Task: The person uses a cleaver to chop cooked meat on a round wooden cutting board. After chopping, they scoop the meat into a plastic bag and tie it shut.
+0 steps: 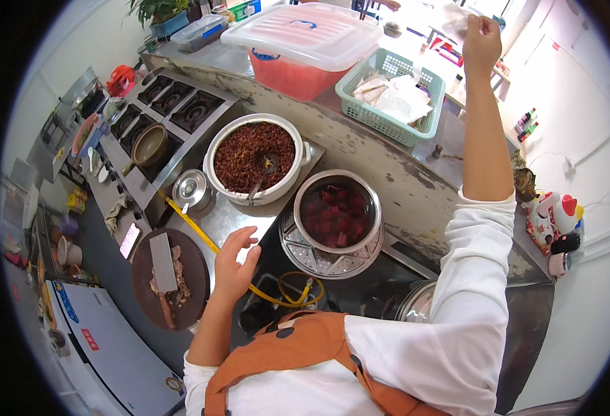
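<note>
My right hand (481, 44) is raised high at the upper right, its fingers closed on a thin, clear plastic bag (447, 22). My left hand (237, 260) hangs with fingers apart over the worktop, holding nothing. Beyond it is a white pot (255, 161) full of dark red-brown chopped food with a metal ladle (268, 165) in it. Right of that, a steel pot (337, 210) of dark red cubes in liquid rests on a perforated steamer plate (336, 268). At the left, a cleaver (163, 262) lies on a round chopping board (171, 281) beside chopped meat (181, 283).
A green plastic basket (388, 125) with papers and a lidded red bin (299, 67) stand on the raised ledge. Gas burners (195, 112) and a brown pan (150, 145) are at the upper left. A yellow hose (201, 231) crosses the worktop near a lidded steel container (191, 190).
</note>
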`<state>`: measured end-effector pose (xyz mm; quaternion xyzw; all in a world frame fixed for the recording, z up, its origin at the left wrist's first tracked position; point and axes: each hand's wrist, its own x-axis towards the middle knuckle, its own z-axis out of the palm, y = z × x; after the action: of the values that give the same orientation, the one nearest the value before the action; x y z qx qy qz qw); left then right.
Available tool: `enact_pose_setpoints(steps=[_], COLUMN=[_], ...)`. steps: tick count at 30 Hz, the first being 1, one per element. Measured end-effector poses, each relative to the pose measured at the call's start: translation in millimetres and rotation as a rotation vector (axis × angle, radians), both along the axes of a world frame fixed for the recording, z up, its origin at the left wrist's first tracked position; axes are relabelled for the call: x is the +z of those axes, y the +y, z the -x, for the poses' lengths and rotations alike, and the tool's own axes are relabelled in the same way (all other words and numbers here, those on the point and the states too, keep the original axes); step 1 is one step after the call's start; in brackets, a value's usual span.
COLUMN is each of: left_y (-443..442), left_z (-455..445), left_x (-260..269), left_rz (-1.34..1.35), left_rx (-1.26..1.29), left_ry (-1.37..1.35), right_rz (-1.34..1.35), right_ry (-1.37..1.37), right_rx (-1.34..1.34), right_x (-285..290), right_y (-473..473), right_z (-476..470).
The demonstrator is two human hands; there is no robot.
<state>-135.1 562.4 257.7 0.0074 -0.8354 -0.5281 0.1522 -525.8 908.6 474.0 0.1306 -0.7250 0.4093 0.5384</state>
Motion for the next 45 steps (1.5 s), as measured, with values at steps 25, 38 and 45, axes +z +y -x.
enact_pose_setpoints(steps=[25, 38, 45], left_y=[-47, -119, -121], left_z=[-20, -63, -55], left_x=[-21, -23, -34], left_rz=[-0.721, -0.58, -0.425], left_rx=[0.023, -0.286, -0.339], left_ry=[-0.158, -0.498, -0.649], right_rz=[-0.558, -0.311, -0.364], right_ry=[-0.937, -1.506, -1.589], right_rx=[1.187, 1.586, 1.5], right_x=[-225, -229, -235], right_y=[-200, -269, -269], right_z=[-356, -318, -331])
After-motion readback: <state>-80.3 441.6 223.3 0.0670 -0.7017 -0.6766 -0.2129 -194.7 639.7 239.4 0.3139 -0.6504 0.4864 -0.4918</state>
